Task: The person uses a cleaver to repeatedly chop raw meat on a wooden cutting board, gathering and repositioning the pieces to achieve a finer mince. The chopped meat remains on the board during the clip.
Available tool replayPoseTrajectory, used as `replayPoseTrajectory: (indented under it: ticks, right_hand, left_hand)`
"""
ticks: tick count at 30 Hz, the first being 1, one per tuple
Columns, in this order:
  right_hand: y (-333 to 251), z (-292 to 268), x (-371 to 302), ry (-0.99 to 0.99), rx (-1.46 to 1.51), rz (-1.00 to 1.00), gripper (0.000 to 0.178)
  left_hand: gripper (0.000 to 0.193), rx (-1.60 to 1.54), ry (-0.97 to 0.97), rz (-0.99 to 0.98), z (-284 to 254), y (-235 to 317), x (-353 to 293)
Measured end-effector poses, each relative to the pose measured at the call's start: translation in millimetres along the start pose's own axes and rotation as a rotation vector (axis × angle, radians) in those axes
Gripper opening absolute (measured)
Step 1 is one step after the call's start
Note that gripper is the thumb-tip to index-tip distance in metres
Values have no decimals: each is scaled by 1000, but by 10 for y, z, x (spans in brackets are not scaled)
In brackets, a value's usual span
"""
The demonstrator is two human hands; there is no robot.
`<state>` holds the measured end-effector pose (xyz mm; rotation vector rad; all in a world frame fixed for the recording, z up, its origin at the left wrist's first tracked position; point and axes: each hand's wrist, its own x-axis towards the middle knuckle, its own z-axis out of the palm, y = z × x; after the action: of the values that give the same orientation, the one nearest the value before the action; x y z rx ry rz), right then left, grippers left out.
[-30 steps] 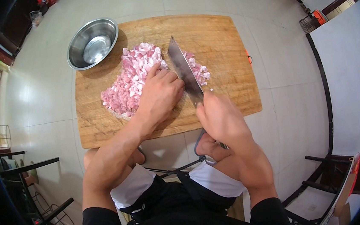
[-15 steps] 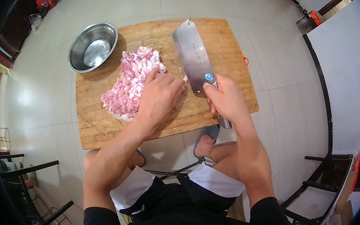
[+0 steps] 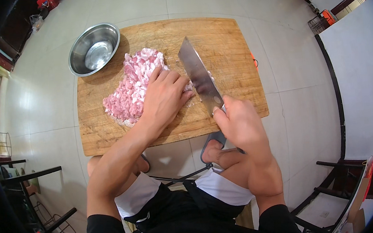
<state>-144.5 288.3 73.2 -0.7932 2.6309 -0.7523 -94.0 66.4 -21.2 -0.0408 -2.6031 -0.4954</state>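
A pile of pink and white diced raw meat (image 3: 130, 83) lies on the left half of a wooden cutting board (image 3: 229, 46). My left hand (image 3: 162, 94) rests at the pile's right side, fingers bent and close together, pressing on meat whose bits show at the fingertips. In a closed grip, my right hand (image 3: 242, 118) holds a cleaver (image 3: 199, 73) by its handle. Its broad steel blade is tilted and stands just right of my left fingertips, pointing away from me. Small meat scraps show beside the blade. My right fist hides most of the handle.
At the board's far left corner stands a steel bowl (image 3: 96, 51), partly over the edge. My knees and slippers (image 3: 215, 143) are below the near edge. Black metal frames (image 3: 32, 176) stand at the left and right, around a tiled floor.
The cleaver has turned from showing its broad face to a more edge-on tilt, and its tip has dropped nearer. My right hand moved slightly toward me; my left hand stayed nearly in place.
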Motion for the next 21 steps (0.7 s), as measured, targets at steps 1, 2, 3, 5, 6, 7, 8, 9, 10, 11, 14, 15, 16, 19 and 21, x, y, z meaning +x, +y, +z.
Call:
replayPoseTrajectory:
  ticks: [1,2,3,5,6,7,8,9,10,11,14,15,16,19,21]
  right_hand:
    - [-2,-3,-16,-8,-16,-26,28]
    - [-5,-7,-30,-17,-32,-51,28]
    - [-16,-9,-47,-22,-35,-52,27]
    - [-44,-11,-75,-32,-42,-53,26]
    - [-44,-4,-87,-41,-53,-61,26]
    - [-44,3,-98,-51,-64,-69,26]
    - [-43,10,-106,-60,-76,-77,25]
    - [-42,20,-107,-52,-82,-97,25]
    - [-34,37,-105,-44,-88,-116,26]
    - [-33,49,-104,-36,-95,-136,26]
    - [-102,69,58,-108,-100,-64,27]
    - [-150,92,144,-124,-122,-39,27]
    - [-208,117,244,-137,-145,-15,28]
    - [-238,209,395,-90,-183,-50,28]
    - [-160,304,521,-69,-120,-45,28]
  left_hand:
    - [22,5,-3,10,-19,1,-22]
    - [19,9,-7,19,-37,0,-48]
    - [17,13,-12,29,-43,-5,-65]
    - [13,26,-1,43,-14,-28,-76]
    - [11,31,5,50,6,-34,-80]
    - [10,28,4,47,19,-38,-76]
    - [9,24,3,44,33,-41,-66]
    - [9,21,4,39,35,-47,-57]
    - [9,3,6,49,40,-56,-52]
    - [9,-15,8,59,47,-66,-47]
    - [9,-24,5,85,62,-84,-34]
    - [9,-15,1,90,50,-88,-47]
    - [9,-14,-4,95,39,-87,-50]
    - [10,-29,-19,106,39,-78,-55]
    - [10,-59,-34,108,53,-68,-86]
